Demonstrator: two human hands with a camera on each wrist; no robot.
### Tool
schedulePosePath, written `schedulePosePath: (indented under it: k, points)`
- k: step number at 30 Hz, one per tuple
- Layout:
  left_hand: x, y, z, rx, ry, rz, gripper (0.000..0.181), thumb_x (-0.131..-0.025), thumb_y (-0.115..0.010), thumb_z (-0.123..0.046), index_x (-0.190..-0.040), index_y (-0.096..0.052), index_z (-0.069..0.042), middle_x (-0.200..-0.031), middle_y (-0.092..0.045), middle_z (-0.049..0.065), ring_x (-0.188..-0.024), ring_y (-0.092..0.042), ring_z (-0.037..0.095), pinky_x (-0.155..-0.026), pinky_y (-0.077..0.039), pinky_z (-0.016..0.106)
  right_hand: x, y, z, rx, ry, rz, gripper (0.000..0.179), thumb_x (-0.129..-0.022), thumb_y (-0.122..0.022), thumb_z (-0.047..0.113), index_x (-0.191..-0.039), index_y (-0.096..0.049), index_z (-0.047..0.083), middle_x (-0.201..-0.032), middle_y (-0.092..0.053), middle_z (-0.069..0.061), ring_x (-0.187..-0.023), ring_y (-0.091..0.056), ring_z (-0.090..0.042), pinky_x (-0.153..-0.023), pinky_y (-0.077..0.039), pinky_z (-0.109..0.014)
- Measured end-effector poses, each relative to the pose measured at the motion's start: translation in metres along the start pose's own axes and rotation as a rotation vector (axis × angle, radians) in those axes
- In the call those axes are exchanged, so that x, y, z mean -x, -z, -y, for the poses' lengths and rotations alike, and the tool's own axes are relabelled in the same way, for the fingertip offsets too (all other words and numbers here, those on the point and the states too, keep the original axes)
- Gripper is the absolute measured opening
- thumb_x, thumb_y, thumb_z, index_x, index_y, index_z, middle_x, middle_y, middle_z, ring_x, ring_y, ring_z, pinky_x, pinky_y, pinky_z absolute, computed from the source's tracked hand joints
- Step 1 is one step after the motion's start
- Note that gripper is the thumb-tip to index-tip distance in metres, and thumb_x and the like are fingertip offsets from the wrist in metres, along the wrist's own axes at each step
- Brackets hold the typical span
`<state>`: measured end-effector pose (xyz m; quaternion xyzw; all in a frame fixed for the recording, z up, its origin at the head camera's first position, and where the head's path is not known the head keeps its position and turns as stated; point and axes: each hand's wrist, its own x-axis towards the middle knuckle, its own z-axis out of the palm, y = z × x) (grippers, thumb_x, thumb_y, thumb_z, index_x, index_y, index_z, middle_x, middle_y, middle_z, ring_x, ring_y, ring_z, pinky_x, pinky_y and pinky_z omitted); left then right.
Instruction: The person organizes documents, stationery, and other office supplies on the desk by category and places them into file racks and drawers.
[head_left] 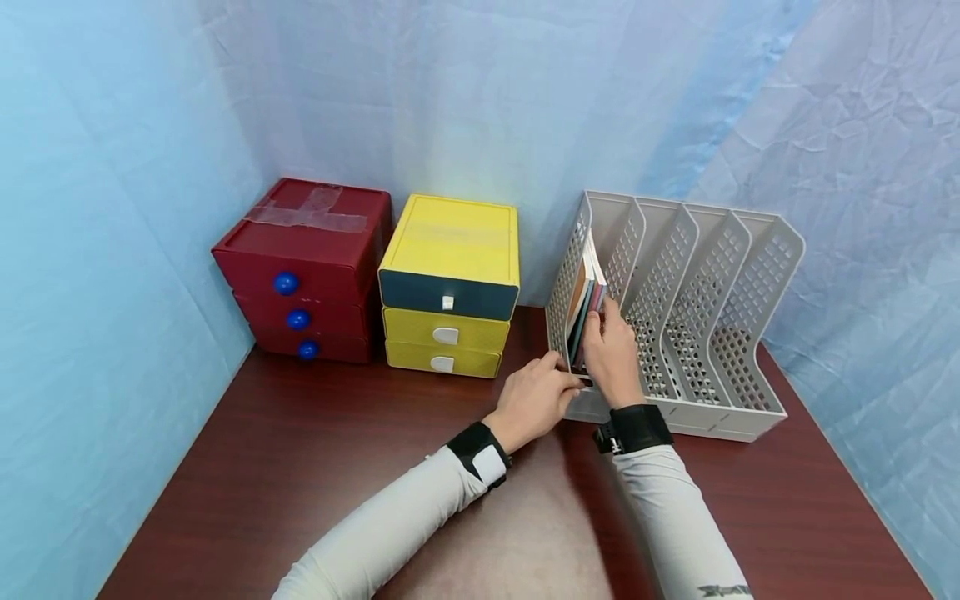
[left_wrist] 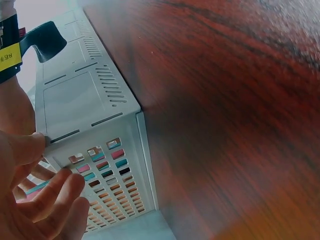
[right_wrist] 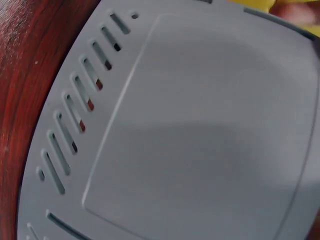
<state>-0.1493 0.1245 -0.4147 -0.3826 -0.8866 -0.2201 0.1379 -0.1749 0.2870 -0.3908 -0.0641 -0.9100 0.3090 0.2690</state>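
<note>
A grey file rack [head_left: 722,417] with upright perforated dividers stands on the right of the table. Several thin books [head_left: 587,304] stand upright, leaning a little, in its leftmost compartment. My right hand [head_left: 611,354] reaches into that compartment and grips the books at their front edges. At the rack's front left corner, my left hand [head_left: 531,396] pinches the low front edge. In the left wrist view the left thumb [left_wrist: 27,147] lies at the front panel's edge, the fingers along the perforated side [left_wrist: 112,182]. Rack front [right_wrist: 200,120] fills the right wrist view, hiding most of that hand.
Left of the rack stands a yellow drawer box [head_left: 450,237] with a dark blue top drawer. Farther left is a dark red drawer box [head_left: 300,225] with blue round knobs. Light blue curtains [head_left: 465,100] hang behind and beside the brown table [head_left: 315,442].
</note>
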Motion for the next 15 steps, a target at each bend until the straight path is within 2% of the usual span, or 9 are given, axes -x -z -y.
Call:
schedulePosePath:
  k: [3,8,11,15]
  points:
    - [0.002,0.002,0.007,0.027,0.013,0.033,0.022,-0.095,-0.058,-0.038,-0.113,-0.069,-0.033,-0.109,-0.056,-0.006,-0.086,-0.056,0.007,-0.062,-0.051,0.025,0.003,0.0,0.004,-0.042,-0.015,0.016,0.056,-0.101,-0.029,0.053,-0.146,-0.033,0.019,-0.123,-0.059,-0.015,-0.102,-0.06,-0.032,-0.08,-0.048,-0.051]
    - [0.007,0.012,0.014,0.055,0.022,0.136,0.042,-0.094,-0.057,-0.043,-0.133,-0.053,-0.03,-0.121,-0.052,-0.002,-0.096,-0.056,0.011,-0.073,-0.053,0.03,0.015,0.012,0.012,-0.088,0.034,0.007,0.054,-0.099,-0.04,0.05,-0.138,-0.041,0.012,-0.123,-0.056,-0.013,-0.102,-0.058,-0.028,-0.081,-0.049,-0.048]
    - [0.017,0.024,0.019,0.05,0.009,0.168,0.051,-0.093,-0.056,-0.046,-0.14,-0.045,-0.028,-0.13,-0.051,-0.001,-0.107,-0.053,0.016,-0.084,-0.051,0.036,0.029,0.023,0.014,-0.046,0.112,0.022,0.048,-0.098,-0.047,0.043,-0.132,-0.049,0.009,-0.123,-0.055,-0.014,-0.108,-0.053,-0.03,-0.088,-0.044,-0.049]
    - [0.044,0.046,0.036,0.016,0.027,0.168,0.056,-0.093,-0.052,-0.054,-0.142,-0.043,-0.029,-0.145,-0.044,0.003,-0.129,-0.043,0.025,-0.104,-0.038,0.05,0.056,0.033,0.019,0.088,0.239,0.098,0.051,-0.097,-0.052,0.042,-0.133,-0.051,0.007,-0.139,-0.048,-0.018,-0.132,-0.037,-0.038,-0.106,-0.03,-0.056]
